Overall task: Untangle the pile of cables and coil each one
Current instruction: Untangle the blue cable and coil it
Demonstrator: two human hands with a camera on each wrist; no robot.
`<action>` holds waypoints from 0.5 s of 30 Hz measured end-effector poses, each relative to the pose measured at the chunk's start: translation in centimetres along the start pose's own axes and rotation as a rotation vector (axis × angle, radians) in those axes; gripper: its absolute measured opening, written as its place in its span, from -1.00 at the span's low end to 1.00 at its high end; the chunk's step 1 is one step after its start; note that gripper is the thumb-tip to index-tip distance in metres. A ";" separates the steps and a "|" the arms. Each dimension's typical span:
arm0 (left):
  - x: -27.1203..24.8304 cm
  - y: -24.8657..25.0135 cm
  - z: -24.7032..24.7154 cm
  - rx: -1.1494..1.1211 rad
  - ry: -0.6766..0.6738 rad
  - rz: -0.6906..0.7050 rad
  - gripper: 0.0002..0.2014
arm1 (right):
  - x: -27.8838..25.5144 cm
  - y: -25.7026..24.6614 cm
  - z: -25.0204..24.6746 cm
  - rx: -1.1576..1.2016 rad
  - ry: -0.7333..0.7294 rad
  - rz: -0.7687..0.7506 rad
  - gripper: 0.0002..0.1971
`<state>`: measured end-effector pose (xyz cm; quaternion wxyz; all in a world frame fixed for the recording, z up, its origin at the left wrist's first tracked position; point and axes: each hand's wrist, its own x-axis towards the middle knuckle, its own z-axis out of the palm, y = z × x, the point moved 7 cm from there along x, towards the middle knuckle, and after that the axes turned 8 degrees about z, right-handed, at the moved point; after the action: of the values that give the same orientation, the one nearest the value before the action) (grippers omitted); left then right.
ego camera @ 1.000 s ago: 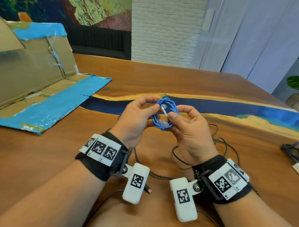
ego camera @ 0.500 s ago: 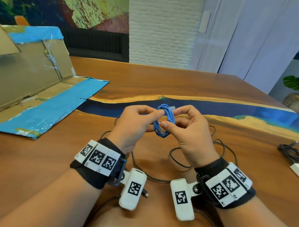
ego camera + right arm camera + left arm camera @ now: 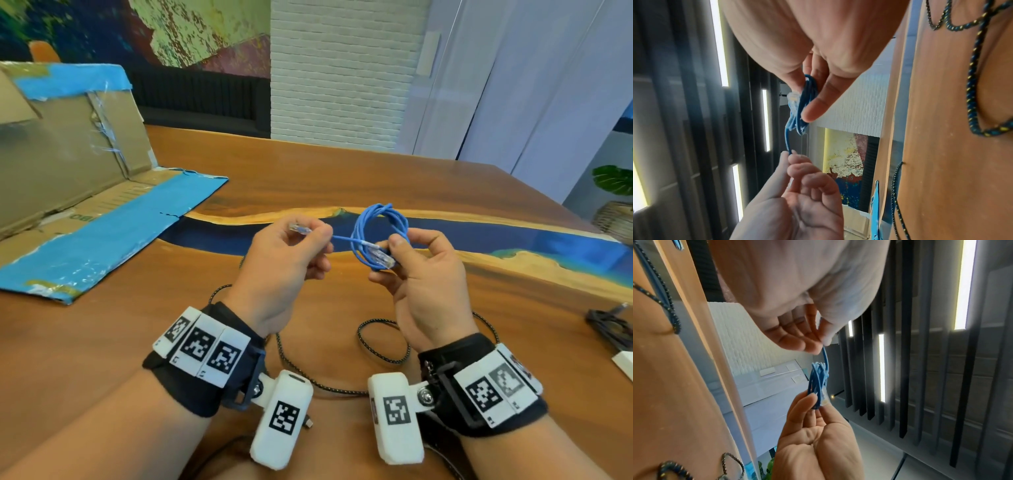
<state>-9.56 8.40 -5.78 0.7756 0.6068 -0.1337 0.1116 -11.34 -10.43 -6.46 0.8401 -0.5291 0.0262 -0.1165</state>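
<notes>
A thin blue network cable (image 3: 380, 224) is wound into a small coil held above the wooden table (image 3: 102, 342). My right hand (image 3: 407, 260) pinches the coil (image 3: 807, 100) together with one clear plug (image 3: 381, 257). My left hand (image 3: 301, 246) pinches the cable's other end by its clear plug (image 3: 299, 229), and a short straight stretch runs from it to the coil (image 3: 818, 379). A black braided cable with yellow flecks (image 3: 383, 349) lies loose on the table under my wrists.
A flattened cardboard box with blue tape (image 3: 102, 219) lies at the left of the table. A bundle of black cable (image 3: 609, 325) and a white object (image 3: 625, 361) sit at the right edge. A blue resin strip (image 3: 513, 245) crosses the tabletop.
My hands have moved apart. The left hand has pulled one plug end out to the left of the coil, and the right hand keeps the coil, now turned face-on.
</notes>
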 end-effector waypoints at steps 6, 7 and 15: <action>0.3 -1.7 -0.9 -0.196 0.105 -0.193 -0.63 | -1.3 0.0 2.1 -0.110 -0.206 -0.036 -0.87; 0.2 -1.9 -0.8 -0.186 0.084 -0.213 -0.62 | -1.6 0.0 2.5 -0.141 -0.230 -0.049 -0.88; -0.3 -1.0 0.5 -0.083 -0.054 -0.170 -0.78 | -1.7 0.1 2.3 -0.296 -0.205 -0.098 -0.89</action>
<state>-9.57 7.72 -6.67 0.8029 0.5859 -0.1072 0.0232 -12.60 -7.94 -5.63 0.7447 -0.6566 -0.0685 -0.0975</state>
